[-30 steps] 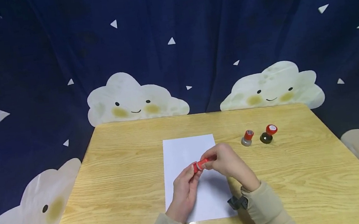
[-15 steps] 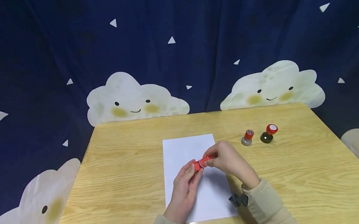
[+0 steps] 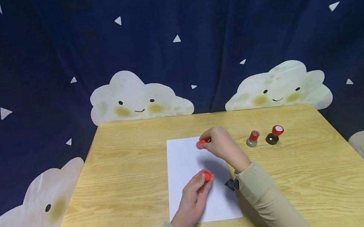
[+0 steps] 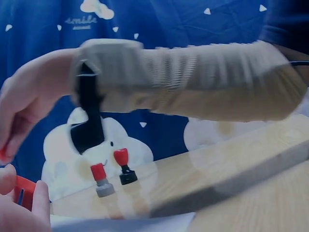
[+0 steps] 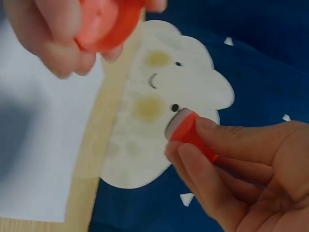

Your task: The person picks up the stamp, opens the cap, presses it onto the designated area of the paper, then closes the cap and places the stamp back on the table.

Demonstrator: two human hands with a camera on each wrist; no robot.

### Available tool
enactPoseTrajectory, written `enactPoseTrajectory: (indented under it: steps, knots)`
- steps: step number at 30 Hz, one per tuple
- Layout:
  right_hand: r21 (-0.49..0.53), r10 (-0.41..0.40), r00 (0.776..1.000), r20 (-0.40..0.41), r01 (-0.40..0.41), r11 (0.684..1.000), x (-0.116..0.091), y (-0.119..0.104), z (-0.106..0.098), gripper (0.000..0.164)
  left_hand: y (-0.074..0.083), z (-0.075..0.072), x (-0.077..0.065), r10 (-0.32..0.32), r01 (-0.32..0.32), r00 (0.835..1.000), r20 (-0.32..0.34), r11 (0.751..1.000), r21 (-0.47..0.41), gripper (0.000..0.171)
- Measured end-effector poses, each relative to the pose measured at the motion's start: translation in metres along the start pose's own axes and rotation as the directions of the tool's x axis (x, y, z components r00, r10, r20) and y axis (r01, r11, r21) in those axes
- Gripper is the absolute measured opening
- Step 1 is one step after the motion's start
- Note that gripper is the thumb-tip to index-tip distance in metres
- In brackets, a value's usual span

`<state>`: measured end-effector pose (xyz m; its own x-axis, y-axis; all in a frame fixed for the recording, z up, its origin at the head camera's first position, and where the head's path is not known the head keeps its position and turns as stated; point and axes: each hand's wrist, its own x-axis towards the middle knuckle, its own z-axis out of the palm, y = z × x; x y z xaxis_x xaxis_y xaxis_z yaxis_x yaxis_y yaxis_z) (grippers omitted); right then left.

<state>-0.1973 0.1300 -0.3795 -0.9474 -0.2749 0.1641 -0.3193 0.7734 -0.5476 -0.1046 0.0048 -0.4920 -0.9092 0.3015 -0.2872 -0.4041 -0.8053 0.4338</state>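
My left hand [image 3: 193, 200] holds a round, hollow red cap [image 3: 207, 176] between thumb and fingers, above the lower half of a white sheet of paper [image 3: 182, 159]. Farther off, my right hand [image 3: 222, 145] pinches a small red stamp [image 3: 201, 144] over the paper's far right part. In the right wrist view the stamp [image 5: 189, 133] shows a pale band with a dark rim at its end, turned away from the fingers. Cap and stamp are apart. The cap [image 5: 104, 21] faces the right wrist camera with its inside partly visible.
Two more stamps stand upright on the wooden table [image 3: 128, 173], right of the paper: a red one on a grey base [image 3: 254, 136] and one with a red knob on a black base [image 3: 277, 131]. A dark blue curtain [image 3: 198, 20] with clouds hangs behind the table.
The red stamp and the cap were end to end; now they are separated. My right hand has moved away toward the paper's far edge with the stamp, and my left hand slightly nearer with the cap.
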Motion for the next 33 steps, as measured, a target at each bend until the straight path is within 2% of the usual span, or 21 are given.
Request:
enactPoseTrajectory:
  steps: [6, 10, 14, 19, 24, 29, 33]
  knots:
    - [-0.023, -0.05, 0.999, -0.011, 0.05, 0.998, 0.027, 0.006, 0.021, 0.005, -0.011, -0.007, 0.0, -0.002, 0.002, 1.0, 0.012, 1.0, 0.009, 0.042]
    - [-0.068, -0.077, 0.997, 0.013, 0.078, 0.995, 0.042, 0.005, 0.033, 0.005, -0.016, -0.009, 0.0, -0.002, 0.002, 1.0, -0.003, 1.0, 0.001, 0.036]
    - [-0.107, -0.122, 0.991, 0.061, 0.128, 0.986, 0.053, 0.003, 0.046, 0.011, -0.019, -0.008, 0.0, 0.0, 0.0, 1.0, -0.018, 1.0, -0.01, 0.038]
    - [-0.102, -0.156, 0.976, 0.149, 0.172, 0.98, 0.066, 0.0, 0.064, 0.016, -0.015, -0.012, -0.004, 0.038, -0.038, 0.999, -0.03, 0.999, -0.01, 0.044]
    - [-0.109, -0.202, 0.954, 0.221, 0.23, 0.967, 0.075, -0.002, 0.081, 0.011, -0.008, -0.018, -0.012, 0.072, -0.072, 0.997, -0.034, 0.997, -0.021, 0.04]
    - [-0.135, -0.219, 0.943, 0.251, 0.258, 0.957, 0.08, 0.0, 0.094, 0.008, -0.002, -0.02, -0.014, 0.079, -0.078, 0.997, 0.015, 0.995, -0.06, 0.038]
    - [-0.139, -0.225, 0.944, 0.243, 0.263, 0.955, 0.081, 0.003, 0.1, 0.009, 0.0, -0.019, -0.013, 0.065, -0.063, 0.998, 0.02, 0.995, -0.074, 0.034]
